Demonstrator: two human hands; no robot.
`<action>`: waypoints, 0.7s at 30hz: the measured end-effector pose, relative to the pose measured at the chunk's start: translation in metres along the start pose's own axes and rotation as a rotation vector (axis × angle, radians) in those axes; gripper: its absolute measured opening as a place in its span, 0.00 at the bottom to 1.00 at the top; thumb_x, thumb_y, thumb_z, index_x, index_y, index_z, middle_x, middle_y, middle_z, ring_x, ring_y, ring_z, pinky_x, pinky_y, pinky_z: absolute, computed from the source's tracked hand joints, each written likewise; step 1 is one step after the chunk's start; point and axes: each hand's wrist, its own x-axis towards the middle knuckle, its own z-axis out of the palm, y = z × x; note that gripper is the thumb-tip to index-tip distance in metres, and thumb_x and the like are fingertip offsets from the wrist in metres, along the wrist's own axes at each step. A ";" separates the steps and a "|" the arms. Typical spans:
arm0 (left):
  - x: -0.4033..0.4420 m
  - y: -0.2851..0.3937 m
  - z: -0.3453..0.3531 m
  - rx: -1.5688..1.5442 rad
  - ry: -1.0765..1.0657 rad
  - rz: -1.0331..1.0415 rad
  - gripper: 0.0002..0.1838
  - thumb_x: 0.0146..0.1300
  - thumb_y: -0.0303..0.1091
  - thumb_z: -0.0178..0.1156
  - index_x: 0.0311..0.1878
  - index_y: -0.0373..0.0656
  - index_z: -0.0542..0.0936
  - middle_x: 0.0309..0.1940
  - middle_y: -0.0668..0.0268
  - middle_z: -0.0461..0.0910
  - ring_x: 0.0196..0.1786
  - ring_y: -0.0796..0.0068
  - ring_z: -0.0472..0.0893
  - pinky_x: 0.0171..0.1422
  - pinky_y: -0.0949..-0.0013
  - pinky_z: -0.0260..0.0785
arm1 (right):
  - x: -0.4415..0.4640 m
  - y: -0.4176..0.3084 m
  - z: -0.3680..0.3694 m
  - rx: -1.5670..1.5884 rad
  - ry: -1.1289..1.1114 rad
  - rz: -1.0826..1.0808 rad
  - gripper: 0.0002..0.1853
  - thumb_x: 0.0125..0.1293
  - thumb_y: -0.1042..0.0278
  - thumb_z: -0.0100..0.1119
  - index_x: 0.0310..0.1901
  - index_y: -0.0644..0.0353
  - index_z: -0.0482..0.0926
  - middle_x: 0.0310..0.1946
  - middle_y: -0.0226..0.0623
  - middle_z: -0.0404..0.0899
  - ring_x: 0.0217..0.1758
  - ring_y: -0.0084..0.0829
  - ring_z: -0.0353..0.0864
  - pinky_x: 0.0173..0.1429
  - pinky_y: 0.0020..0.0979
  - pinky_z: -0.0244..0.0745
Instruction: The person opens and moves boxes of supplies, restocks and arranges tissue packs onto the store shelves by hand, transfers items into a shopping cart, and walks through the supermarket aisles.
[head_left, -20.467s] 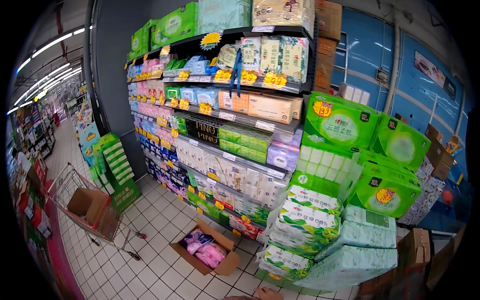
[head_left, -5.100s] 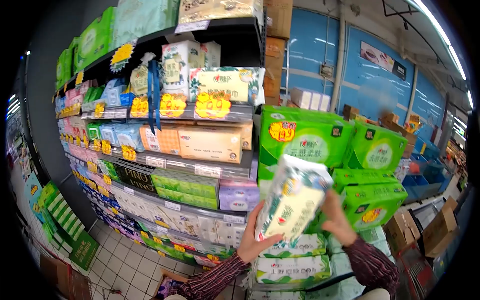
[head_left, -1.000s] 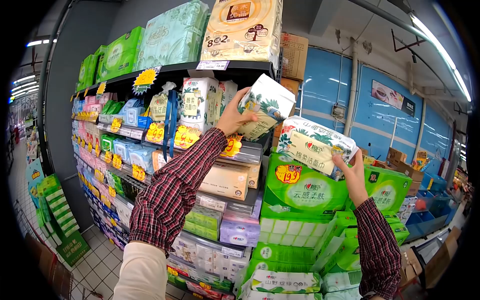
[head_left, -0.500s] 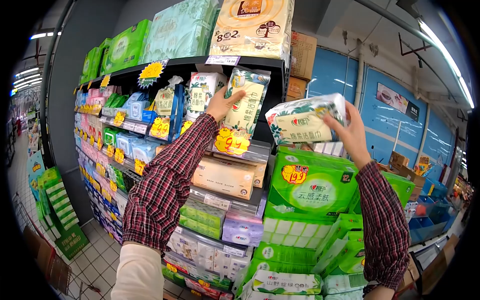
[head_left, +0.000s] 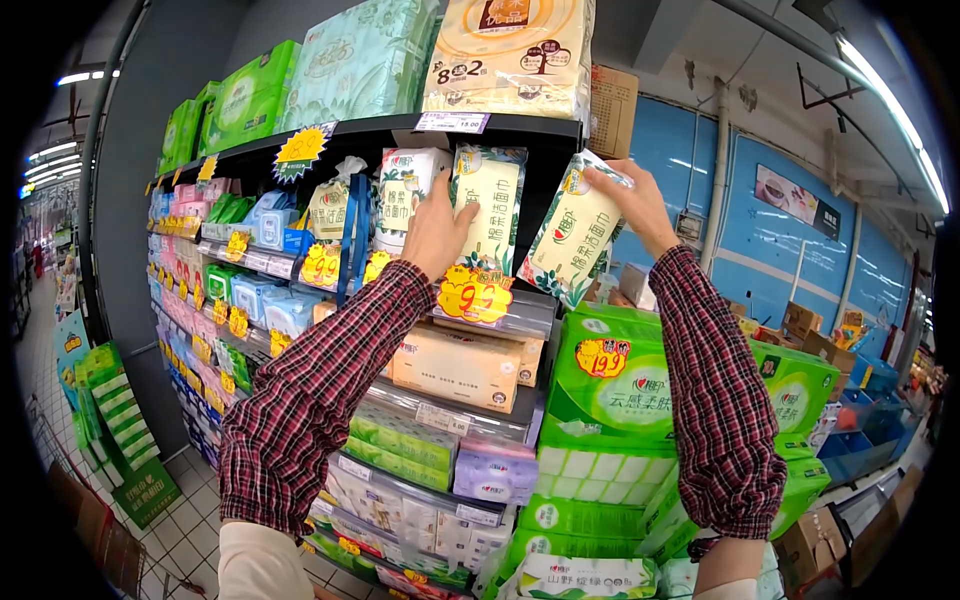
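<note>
My right hand (head_left: 635,205) grips the upper end of a cotton face towel pack (head_left: 575,230), white with a cream label and green leaf print. The pack is tilted at the right end of the shelf, close to the edge. A matching face towel pack (head_left: 488,210) stands upright to its left, a dark gap between them. My left hand (head_left: 438,232) is at that pack's left edge, thumb against its front and index finger apart, reaching into the space beside a third pack (head_left: 405,195). Some left fingertips are hidden.
Below the packs hangs a yellow price tag (head_left: 475,295), with orange tissue packs (head_left: 455,368) underneath. Large green tissue packs (head_left: 610,390) are stacked at the right. Overhead, a shelf (head_left: 350,130) carries big paper bundles. Blue bins (head_left: 850,450) stand farther right.
My right hand has brought its pack left and turned it from lying sideways to nearly upright at the shelf end. The middle pack stands straighter, and my left thumb has slid toward its edge.
</note>
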 end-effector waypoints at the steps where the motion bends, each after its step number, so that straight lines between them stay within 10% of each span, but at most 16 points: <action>1: -0.004 0.004 -0.001 0.051 0.085 0.105 0.36 0.66 0.43 0.60 0.71 0.37 0.58 0.56 0.39 0.73 0.58 0.42 0.74 0.61 0.54 0.68 | 0.002 0.001 0.003 0.051 0.009 0.026 0.37 0.55 0.42 0.68 0.55 0.68 0.77 0.42 0.49 0.82 0.44 0.35 0.83 0.50 0.32 0.77; 9: -0.008 0.030 0.010 0.221 0.188 0.331 0.43 0.58 0.44 0.67 0.74 0.54 0.57 0.69 0.44 0.52 0.67 0.39 0.61 0.69 0.47 0.60 | -0.034 0.003 0.005 0.070 -0.010 -0.056 0.40 0.56 0.52 0.70 0.66 0.62 0.67 0.60 0.49 0.61 0.68 0.42 0.63 0.65 0.37 0.70; 12: -0.002 0.043 0.032 0.314 0.210 0.265 0.46 0.50 0.45 0.70 0.73 0.64 0.60 0.73 0.46 0.45 0.70 0.34 0.54 0.69 0.42 0.54 | -0.045 0.007 0.012 0.153 0.036 -0.168 0.54 0.52 0.57 0.75 0.74 0.60 0.48 0.64 0.51 0.53 0.68 0.44 0.62 0.70 0.38 0.65; 21: -0.002 0.048 0.047 0.349 0.176 0.055 0.58 0.40 0.33 0.75 0.75 0.62 0.53 0.76 0.49 0.37 0.68 0.31 0.54 0.68 0.37 0.54 | -0.062 0.006 0.031 0.420 0.059 -0.132 0.61 0.50 0.57 0.78 0.73 0.69 0.40 0.66 0.56 0.60 0.67 0.42 0.67 0.67 0.35 0.70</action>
